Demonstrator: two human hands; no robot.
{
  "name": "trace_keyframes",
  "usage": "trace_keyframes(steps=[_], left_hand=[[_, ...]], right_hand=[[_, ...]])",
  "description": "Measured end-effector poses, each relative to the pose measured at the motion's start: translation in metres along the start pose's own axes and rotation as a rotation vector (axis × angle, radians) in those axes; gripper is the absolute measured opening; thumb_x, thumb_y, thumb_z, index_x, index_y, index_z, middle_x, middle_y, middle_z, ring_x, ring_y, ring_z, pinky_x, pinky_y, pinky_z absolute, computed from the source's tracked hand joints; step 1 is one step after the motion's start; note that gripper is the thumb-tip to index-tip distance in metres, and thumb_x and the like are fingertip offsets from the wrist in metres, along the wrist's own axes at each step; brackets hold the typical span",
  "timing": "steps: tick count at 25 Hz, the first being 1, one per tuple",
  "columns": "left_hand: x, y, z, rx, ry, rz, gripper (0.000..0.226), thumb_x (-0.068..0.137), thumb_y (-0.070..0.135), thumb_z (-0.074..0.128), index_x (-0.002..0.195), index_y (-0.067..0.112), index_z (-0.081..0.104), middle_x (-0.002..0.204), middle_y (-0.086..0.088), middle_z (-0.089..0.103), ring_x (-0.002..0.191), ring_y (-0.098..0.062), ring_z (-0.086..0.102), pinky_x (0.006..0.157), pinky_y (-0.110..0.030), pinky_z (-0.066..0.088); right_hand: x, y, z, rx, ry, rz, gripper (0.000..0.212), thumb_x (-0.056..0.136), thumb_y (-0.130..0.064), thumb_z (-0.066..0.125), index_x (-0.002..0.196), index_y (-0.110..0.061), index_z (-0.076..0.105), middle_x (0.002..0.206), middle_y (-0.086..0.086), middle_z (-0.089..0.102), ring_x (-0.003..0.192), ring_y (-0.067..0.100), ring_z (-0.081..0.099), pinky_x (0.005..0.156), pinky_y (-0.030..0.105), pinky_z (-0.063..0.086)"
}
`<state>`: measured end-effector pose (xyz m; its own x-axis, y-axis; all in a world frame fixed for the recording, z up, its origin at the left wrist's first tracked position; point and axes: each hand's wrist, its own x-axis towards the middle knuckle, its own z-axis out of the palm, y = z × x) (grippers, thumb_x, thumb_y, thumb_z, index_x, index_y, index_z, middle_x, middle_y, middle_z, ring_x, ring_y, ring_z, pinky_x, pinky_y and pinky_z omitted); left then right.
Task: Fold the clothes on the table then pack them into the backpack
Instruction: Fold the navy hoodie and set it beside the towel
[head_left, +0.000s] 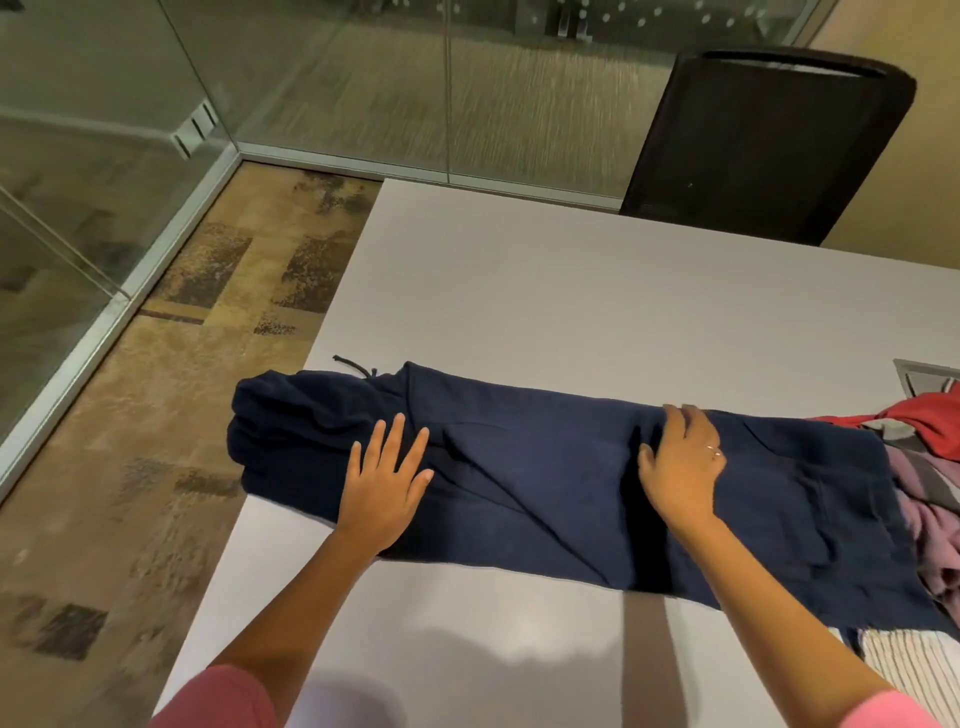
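Fingers (400, 441): spread flat, both hands pressing navy hoodie (545, 478) on desk (571, 312); smooth your creases outward before halving it.

A black chair (769, 150) stands behind the white table (545, 291), glass walls (332, 78) bordering patchy brown carpet (171, 415).

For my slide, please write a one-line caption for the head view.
Both hands, left and right, press flat on a navy hoodie laid across the table, beside unfolded clothes.

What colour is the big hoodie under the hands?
Dark navy blue hoodie, shown in the head view.
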<state>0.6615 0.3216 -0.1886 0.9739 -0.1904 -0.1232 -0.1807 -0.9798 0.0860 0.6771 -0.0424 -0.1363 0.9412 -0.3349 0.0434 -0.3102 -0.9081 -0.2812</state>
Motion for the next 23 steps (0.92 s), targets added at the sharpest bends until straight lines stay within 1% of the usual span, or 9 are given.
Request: trace_keyframes(steps=[3, 6, 9, 12, 15, 17, 18, 21, 23], left_hand=[[0.001, -0.039, -0.004, -0.02, 0.053, -0.126, 0.059, 0.097, 0.049, 0.022, 0.148, 0.02, 0.036, 0.152, -0.017, 0.034, 0.137, -0.04, 0.035, 0.102, -0.058, 0.036], [0.0, -0.074, -0.012, -0.115, 0.104, -0.339, 0.057, 0.097, 0.045, 0.033, 0.147, 0.017, 0.036, 0.151, -0.018, 0.034, 0.137, -0.042, 0.034, 0.1, -0.063, 0.035], [0.001, -0.104, -0.018, -0.377, 0.155, -0.633, 0.061, 0.1, 0.043, 0.041, 0.152, 0.022, 0.019, 0.159, -0.015, 0.012, 0.145, -0.039, 0.015, 0.109, -0.062, 0.022], [0.008, -0.138, -0.023, -0.791, 0.116, -0.913, 0.078, 0.095, 0.05, 0.046, 0.153, 0.019, 0.003, 0.159, -0.014, 0.008, 0.144, -0.037, 0.016, 0.112, -0.057, 0.022], [0.014, -0.181, -0.019, -1.554, 0.016, -1.178, 0.109, 0.071, 0.062, 0.073, 0.152, 0.017, 0.017, 0.147, -0.009, 0.041, 0.126, -0.03, 0.048, 0.091, -0.042, 0.05], [0.013, -0.194, -0.026, -1.776, -0.069, -1.184, 0.088, 0.071, 0.056, 0.077, 0.141, 0.016, 0.042, 0.133, -0.007, 0.057, 0.111, -0.024, 0.061, 0.074, -0.034, 0.055], [0.014, -0.196, -0.03, -1.817, -0.082, -1.146, 0.069, 0.079, 0.046, 0.074, 0.135, 0.013, 0.049, 0.131, -0.009, 0.06, 0.108, -0.024, 0.062, 0.074, -0.034, 0.054], [0.017, -0.197, -0.033, -1.808, -0.121, -1.095, 0.037, 0.095, 0.015, 0.057, 0.13, 0.002, 0.053, 0.142, -0.022, 0.045, 0.126, -0.034, 0.049, 0.093, -0.033, 0.049], [0.018, -0.198, -0.037, -1.73, -0.068, -1.1, 0.017, 0.095, 0.007, 0.055, 0.111, 0.003, 0.061, 0.126, -0.021, 0.057, 0.105, -0.034, 0.059, 0.074, -0.023, 0.053]], right_hand=[[-0.025, -0.082, 0.035, 0.03, -0.101, -0.276, 0.054, 0.078, -0.013, 0.073, 0.127, -0.002, 0.053, 0.134, 0.024, 0.048, 0.123, 0.042, 0.047, 0.084, 0.053, 0.047], [-0.05, -0.143, 0.056, 0.025, -0.205, -0.422, 0.055, 0.072, -0.016, 0.079, 0.122, -0.003, 0.058, 0.129, 0.023, 0.054, 0.118, 0.041, 0.055, 0.078, 0.049, 0.052], [-0.071, -0.175, 0.076, -0.038, -0.31, -0.487, 0.061, 0.072, -0.025, 0.08, 0.127, -0.009, 0.057, 0.131, 0.019, 0.055, 0.118, 0.039, 0.056, 0.079, 0.048, 0.053], [-0.089, -0.183, 0.09, -0.117, -0.475, -0.469, 0.06, 0.087, -0.033, 0.065, 0.141, -0.018, 0.044, 0.149, 0.018, 0.036, 0.137, 0.04, 0.034, 0.102, 0.056, 0.037], [-0.094, -0.183, 0.093, -0.142, -0.543, -0.418, 0.054, 0.097, -0.031, 0.05, 0.148, -0.025, 0.033, 0.159, 0.013, 0.013, 0.147, 0.034, 0.008, 0.114, 0.054, 0.015], [-0.092, -0.184, 0.091, -0.149, -0.562, -0.396, 0.056, 0.097, -0.029, 0.049, 0.149, -0.028, 0.028, 0.16, 0.01, 0.007, 0.148, 0.031, 0.002, 0.116, 0.052, 0.012], [-0.092, -0.185, 0.09, -0.162, -0.581, -0.389, 0.057, 0.097, -0.028, 0.048, 0.15, -0.029, 0.026, 0.16, 0.008, 0.005, 0.148, 0.03, 0.001, 0.116, 0.051, 0.012], [-0.095, -0.186, 0.088, -0.172, -0.585, -0.368, 0.059, 0.096, -0.026, 0.049, 0.15, -0.029, 0.024, 0.16, 0.006, 0.005, 0.148, 0.029, 0.001, 0.117, 0.05, 0.013], [-0.097, -0.189, 0.087, -0.17, -0.592, -0.348, 0.059, 0.096, -0.025, 0.049, 0.15, -0.028, 0.026, 0.16, 0.006, 0.006, 0.148, 0.028, 0.002, 0.116, 0.05, 0.014]])
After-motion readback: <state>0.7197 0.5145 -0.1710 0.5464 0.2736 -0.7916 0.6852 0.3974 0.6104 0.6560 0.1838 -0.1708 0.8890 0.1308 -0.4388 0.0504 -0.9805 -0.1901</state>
